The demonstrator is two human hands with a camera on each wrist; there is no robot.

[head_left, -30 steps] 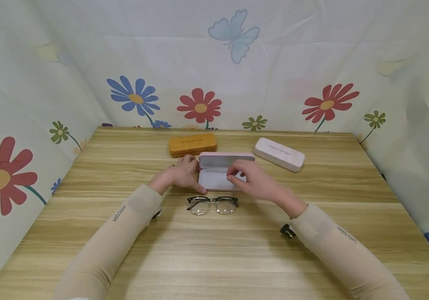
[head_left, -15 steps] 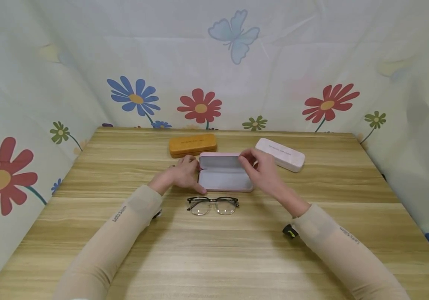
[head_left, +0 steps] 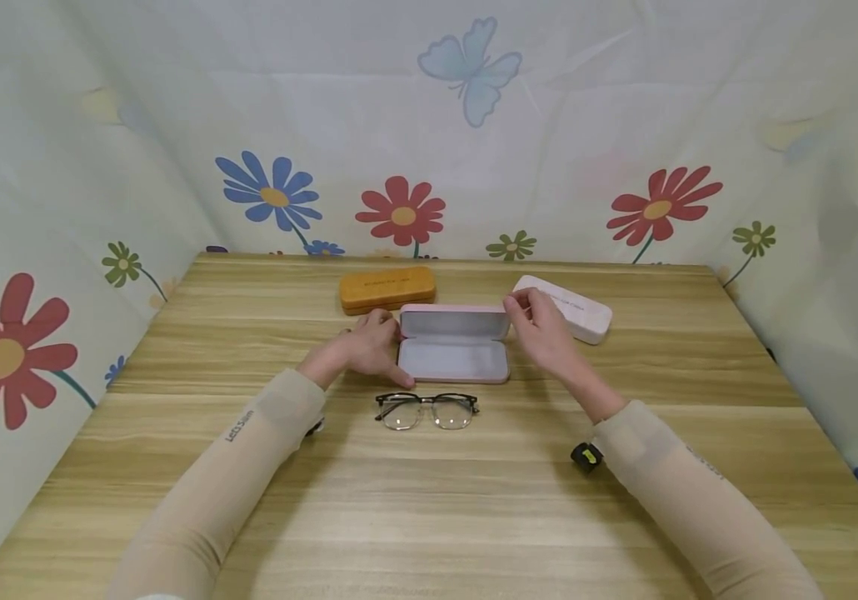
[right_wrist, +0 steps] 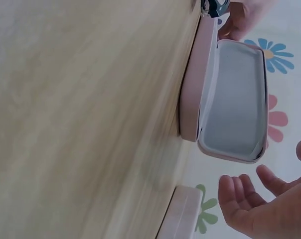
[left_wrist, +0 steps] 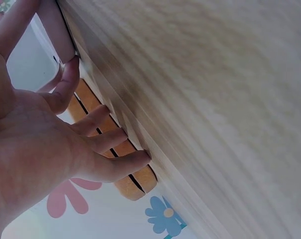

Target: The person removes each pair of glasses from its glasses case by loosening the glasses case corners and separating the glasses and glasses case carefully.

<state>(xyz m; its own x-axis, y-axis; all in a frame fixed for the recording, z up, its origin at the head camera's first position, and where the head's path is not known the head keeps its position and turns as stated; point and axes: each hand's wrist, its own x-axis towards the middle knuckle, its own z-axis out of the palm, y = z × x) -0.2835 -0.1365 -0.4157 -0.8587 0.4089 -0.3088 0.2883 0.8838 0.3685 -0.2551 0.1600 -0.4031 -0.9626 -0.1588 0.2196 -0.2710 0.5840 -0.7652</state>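
Observation:
A pink glasses case (head_left: 453,360) stands with its lid up on the wooden table, its pale grey lining bare. My left hand (head_left: 371,343) holds the case's left end, thumb at the front corner and a bent index finger (left_wrist: 67,84) at the hinge corner; the other fingers spread onto the table. Beside the lid's right edge is my right hand (head_left: 541,329), fingers loosely bent with nothing between them; the right wrist view has a gap between fingertips and lid (right_wrist: 235,99). Black-rimmed glasses (head_left: 426,411) lie folded just in front of the case.
Behind my left hand lies a closed orange glasses case (head_left: 387,290). A closed pale pink case (head_left: 575,311) sits at an angle at the back right, partly behind my right hand. A flower-printed curtain (head_left: 309,92) hangs at the table's sides and back.
My right hand has moved from over the case's inside, up and right along the lid, to beside its right edge. My left hand, the case and the glasses stay put.

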